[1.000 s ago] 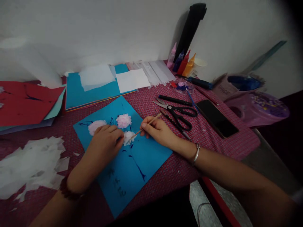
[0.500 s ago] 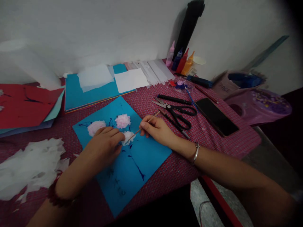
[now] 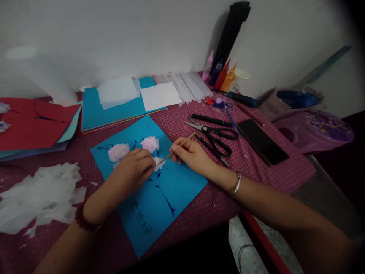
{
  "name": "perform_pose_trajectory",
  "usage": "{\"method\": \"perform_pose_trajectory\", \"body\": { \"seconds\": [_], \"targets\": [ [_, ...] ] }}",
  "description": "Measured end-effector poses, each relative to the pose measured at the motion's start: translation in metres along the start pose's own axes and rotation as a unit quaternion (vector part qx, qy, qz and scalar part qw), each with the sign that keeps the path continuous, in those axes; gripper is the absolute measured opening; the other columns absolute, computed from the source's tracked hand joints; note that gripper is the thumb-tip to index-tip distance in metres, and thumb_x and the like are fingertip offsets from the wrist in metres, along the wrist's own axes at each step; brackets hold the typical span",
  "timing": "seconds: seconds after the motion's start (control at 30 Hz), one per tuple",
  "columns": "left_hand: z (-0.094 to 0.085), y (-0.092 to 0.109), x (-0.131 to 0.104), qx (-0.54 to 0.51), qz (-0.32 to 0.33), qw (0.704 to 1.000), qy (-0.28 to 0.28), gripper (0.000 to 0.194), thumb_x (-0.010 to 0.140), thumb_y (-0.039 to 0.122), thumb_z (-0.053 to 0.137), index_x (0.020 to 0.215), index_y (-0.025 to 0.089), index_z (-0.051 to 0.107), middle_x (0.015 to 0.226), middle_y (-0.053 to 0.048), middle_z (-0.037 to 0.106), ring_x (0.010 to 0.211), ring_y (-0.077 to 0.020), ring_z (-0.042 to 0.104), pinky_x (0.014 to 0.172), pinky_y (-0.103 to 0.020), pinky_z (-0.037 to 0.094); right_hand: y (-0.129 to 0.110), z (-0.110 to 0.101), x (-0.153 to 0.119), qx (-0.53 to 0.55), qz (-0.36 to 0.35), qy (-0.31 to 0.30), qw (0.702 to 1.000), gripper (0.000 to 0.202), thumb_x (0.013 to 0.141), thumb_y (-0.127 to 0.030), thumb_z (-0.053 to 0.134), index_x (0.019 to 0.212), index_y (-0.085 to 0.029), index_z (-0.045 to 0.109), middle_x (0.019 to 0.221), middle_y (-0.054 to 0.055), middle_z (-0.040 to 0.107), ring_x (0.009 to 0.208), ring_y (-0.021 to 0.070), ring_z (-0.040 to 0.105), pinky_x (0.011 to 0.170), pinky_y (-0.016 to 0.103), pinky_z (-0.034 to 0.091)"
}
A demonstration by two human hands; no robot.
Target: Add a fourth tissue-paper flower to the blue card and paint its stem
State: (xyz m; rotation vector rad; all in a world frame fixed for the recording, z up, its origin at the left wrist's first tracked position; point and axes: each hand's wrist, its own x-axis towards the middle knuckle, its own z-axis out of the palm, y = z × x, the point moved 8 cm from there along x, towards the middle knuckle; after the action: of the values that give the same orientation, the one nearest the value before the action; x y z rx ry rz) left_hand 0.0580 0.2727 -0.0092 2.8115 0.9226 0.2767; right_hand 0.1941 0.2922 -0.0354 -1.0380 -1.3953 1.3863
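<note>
A thin wooden stick (image 3: pixel 168 155) is pinched in my right hand (image 3: pixel 188 153). Its lower tip reaches the small white tissue-paper flower (image 3: pixel 159 163) on a blue sheet (image 3: pixel 182 194). Beside that flower, my left hand (image 3: pixel 135 165) is curled with its fingertips at the petals; anything between them is hidden. Two fuller pinkish paper flowers, one on the left (image 3: pixel 118 152) and one at the back (image 3: pixel 149 144), sit on the same sheet. Dark blue painted stems and pencil-like writing mark the sheet.
Loose white tissue pieces (image 3: pixel 42 196) lie at left, below a red sheet (image 3: pixel 37 125). Scissors (image 3: pixel 216 137), a black marker (image 3: pixel 211 120) and a phone (image 3: pixel 262 140) lie to the right. Paint bottles (image 3: pixel 222 76) stand at the back, near stacked paper (image 3: pixel 94 114) and a pink stool (image 3: pixel 308 133).
My left forearm has shifted right, and its fingers now cover more of the small flower's left side. My right hand keeps its pinch on the stick. The whole view has shifted slightly.
</note>
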Motion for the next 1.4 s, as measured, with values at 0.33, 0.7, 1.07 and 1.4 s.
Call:
{"method": "perform_pose_trajectory", "body": {
  "seconds": [0.33, 0.7, 1.07, 1.4],
  "targets": [
    [0.000, -0.011, 0.005, -0.061, -0.052, 0.996, 0.034, 0.015, 0.088, 0.016, 0.050, 0.075, 0.018, 0.057, 0.077, -0.003, 0.058, 0.076, -0.0196, 0.052, 0.073, -0.035, 0.041, -0.014, 0.004, -0.010, -0.001, -0.029, -0.012, 0.999, 0.026, 0.087, -0.042, 0.054, 0.077, -0.019, 0.054, 0.061, -0.002, 0.059, 0.053, 0.0093, 0.053, 0.051, 0.022, 0.043],
    [-0.006, -0.013, 0.005, -0.080, -0.062, 0.993, 0.054, 0.016, 0.089, 0.021, 0.047, 0.082, 0.019, 0.061, 0.081, -0.004, 0.063, 0.080, -0.0205, 0.057, 0.074, -0.035, 0.045, -0.023, 0.005, -0.015, -0.133, -0.118, -0.005, 0.984, 0.019, 0.089, -0.027, 0.052, 0.074, -0.017, 0.058, 0.069, 0.000, 0.060, 0.064, 0.0105, 0.057, 0.062, 0.023, 0.044],
    [-0.129, -0.077, -0.185, -0.015, -0.439, 0.888, 0.139, 0.020, 0.087, 0.039, 0.054, 0.096, 0.023, 0.063, 0.093, 0.000, 0.067, 0.086, -0.0201, 0.061, 0.074, -0.029, 0.047, -0.003, -0.014, -0.002, -0.145, 0.004, 0.041, 0.989, 0.035, 0.087, -0.047, 0.053, 0.066, -0.019, 0.058, 0.057, 0.001, 0.058, 0.048, 0.0132, 0.050, 0.047, 0.027, 0.039],
    [-0.076, -0.058, -0.246, -0.013, -0.403, 0.908, 0.111, 0.014, 0.087, 0.028, 0.054, 0.092, 0.021, 0.064, 0.090, -0.004, 0.067, 0.087, -0.0201, 0.063, 0.078, -0.032, 0.051, 0.013, -0.032, -0.004, -0.021, 0.108, 0.120, 0.987, 0.029, 0.081, -0.049, 0.064, 0.079, -0.020, 0.065, 0.060, 0.005, 0.058, 0.049, 0.0132, 0.049, 0.048, 0.031, 0.035]
  ]
}}
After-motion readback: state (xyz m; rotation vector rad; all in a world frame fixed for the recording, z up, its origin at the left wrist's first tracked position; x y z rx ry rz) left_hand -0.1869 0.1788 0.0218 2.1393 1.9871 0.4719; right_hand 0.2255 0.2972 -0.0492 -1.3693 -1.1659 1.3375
